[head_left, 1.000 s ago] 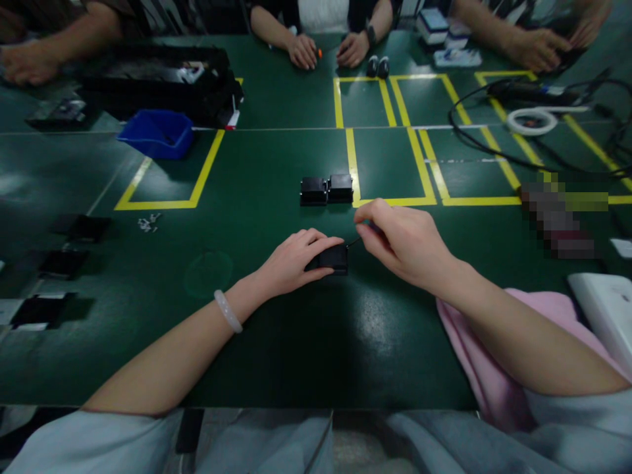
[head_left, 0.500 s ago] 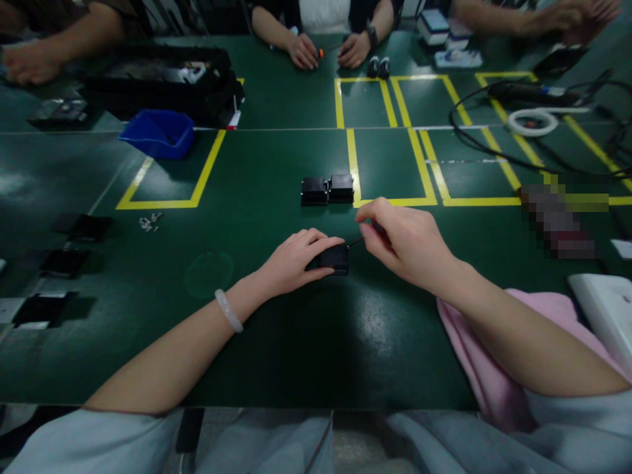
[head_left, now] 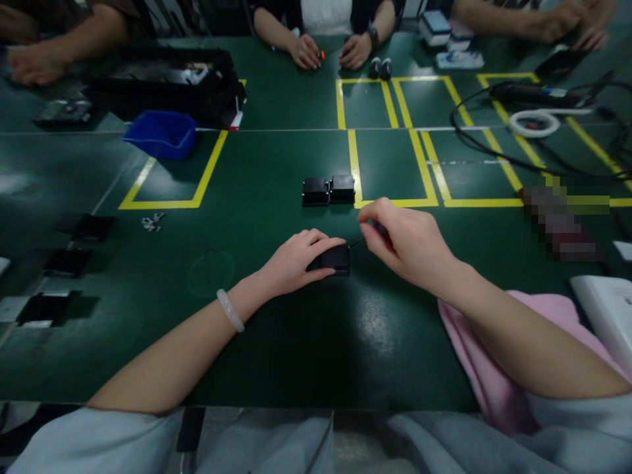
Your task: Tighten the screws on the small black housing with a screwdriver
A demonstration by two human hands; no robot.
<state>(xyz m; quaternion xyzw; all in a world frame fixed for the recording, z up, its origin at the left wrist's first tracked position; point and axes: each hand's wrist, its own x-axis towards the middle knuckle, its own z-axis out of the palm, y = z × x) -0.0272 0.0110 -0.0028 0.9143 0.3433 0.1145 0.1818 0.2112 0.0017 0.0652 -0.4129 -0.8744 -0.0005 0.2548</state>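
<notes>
My left hand (head_left: pixel 296 262) is closed around a small black box (head_left: pixel 336 259) resting on the green table, thumb at its near side and fingers over its far side. My right hand (head_left: pixel 407 240) pinches a screwdriver, whose thin dark shaft (head_left: pixel 356 243) reaches to the upper right corner of the box. The handle is mostly hidden within my right fingers. Just beyond my hands, two similar black boxes (head_left: pixel 328 190) stand side by side, with small bright screws showing at their sides.
A pile of screws (head_left: pixel 153 222) and a blue bin (head_left: pixel 162 134) lie to the left, near black parts (head_left: pixel 66 263). A pink cloth (head_left: pixel 469 336) is under my right forearm. Cables (head_left: pixel 459 125) run at the far right. Co-workers' hands (head_left: pixel 355 51) are across the green table (head_left: pixel 276 355).
My hands, the box and the screwdriver hold nearly the same places. The whole view has shifted very slightly. At the far right, a co-worker's hands have moved a little lower.
</notes>
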